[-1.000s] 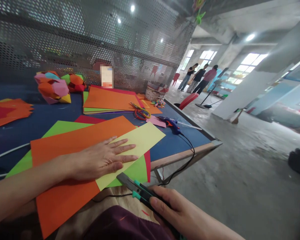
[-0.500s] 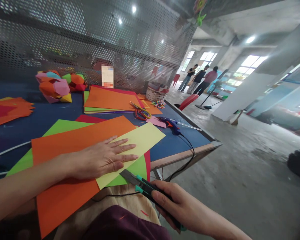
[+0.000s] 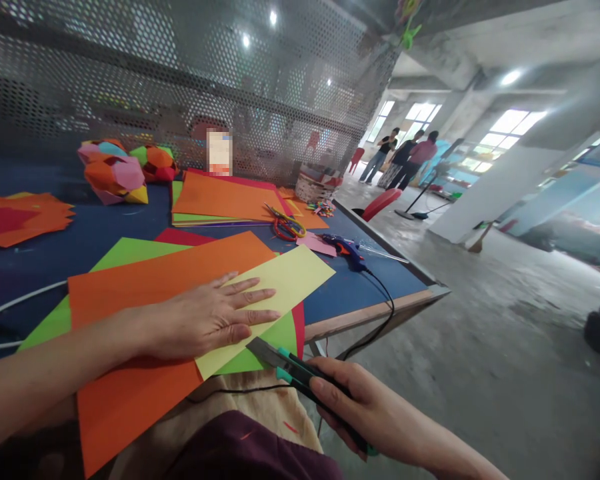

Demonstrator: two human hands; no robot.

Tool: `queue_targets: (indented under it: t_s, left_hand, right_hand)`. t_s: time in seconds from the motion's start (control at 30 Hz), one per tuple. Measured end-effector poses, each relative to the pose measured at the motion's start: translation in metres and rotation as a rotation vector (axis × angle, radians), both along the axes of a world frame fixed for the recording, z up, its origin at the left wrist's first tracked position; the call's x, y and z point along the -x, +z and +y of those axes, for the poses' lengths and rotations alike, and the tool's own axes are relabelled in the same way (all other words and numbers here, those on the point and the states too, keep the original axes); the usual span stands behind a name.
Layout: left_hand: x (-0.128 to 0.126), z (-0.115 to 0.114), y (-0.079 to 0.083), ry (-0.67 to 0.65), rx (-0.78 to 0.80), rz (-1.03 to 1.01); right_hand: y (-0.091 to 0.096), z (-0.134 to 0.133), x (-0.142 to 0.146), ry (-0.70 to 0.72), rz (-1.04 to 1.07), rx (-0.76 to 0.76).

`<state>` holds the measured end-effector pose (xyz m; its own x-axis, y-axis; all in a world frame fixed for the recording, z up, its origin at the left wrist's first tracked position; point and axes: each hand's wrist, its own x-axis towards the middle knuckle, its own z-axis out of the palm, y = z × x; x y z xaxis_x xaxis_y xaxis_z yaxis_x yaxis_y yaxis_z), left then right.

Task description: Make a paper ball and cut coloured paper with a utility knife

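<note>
My left hand (image 3: 213, 320) lies flat with fingers spread on a pale yellow paper strip (image 3: 290, 280), which sits on an orange sheet (image 3: 150, 287) and a light green sheet (image 3: 273, 340) at the table's near edge. My right hand (image 3: 355, 400) grips a black and teal utility knife (image 3: 290, 370). Its blade tip rests at the lower edge of the green sheet, just right of my left thumb.
On the blue table (image 3: 340, 293) lie a blue glue gun (image 3: 347, 248) with a black cord, scissors (image 3: 286, 227), a stack of coloured paper (image 3: 220, 197), paper balls (image 3: 115, 175) and a small basket (image 3: 313, 187). A perforated metal screen stands behind. Three people (image 3: 400, 152) stand far off.
My right hand has brought the knife slightly forward and to the right, nearer the paper's edge. My left hand stays pressed on the yellow strip.
</note>
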<state>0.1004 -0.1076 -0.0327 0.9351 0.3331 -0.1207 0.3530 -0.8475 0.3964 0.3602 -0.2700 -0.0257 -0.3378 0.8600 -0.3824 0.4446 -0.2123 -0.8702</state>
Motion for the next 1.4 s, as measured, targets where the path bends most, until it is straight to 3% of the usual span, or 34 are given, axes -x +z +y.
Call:
queue_targets:
  t_s: [0.27,0.67,0.87,1.4]
  left_hand:
    - [0.0004,0.0001,-0.0001,0.003,-0.009,-0.009]
    - [0.0010,0.0010,-0.0021,0.000,-0.014,-0.003]
    - [0.0002,0.0013,-0.0037,-0.008,-0.039,-0.040]
    - [0.0005,0.0007,-0.0017,-0.018,-0.037,-0.004]
  right_hand:
    - [-0.0053,0.0011,0.0036,0.012,0.011,-0.013]
    - [0.0028,-0.0015,0.0069,0.051,-0.096,-0.034]
    - [-0.0009,-0.0008,0.0038,-0.014,-0.051,-0.031]
    - [-0.0013,-0.0006,0.0002,-0.018,-0.087,-0.076]
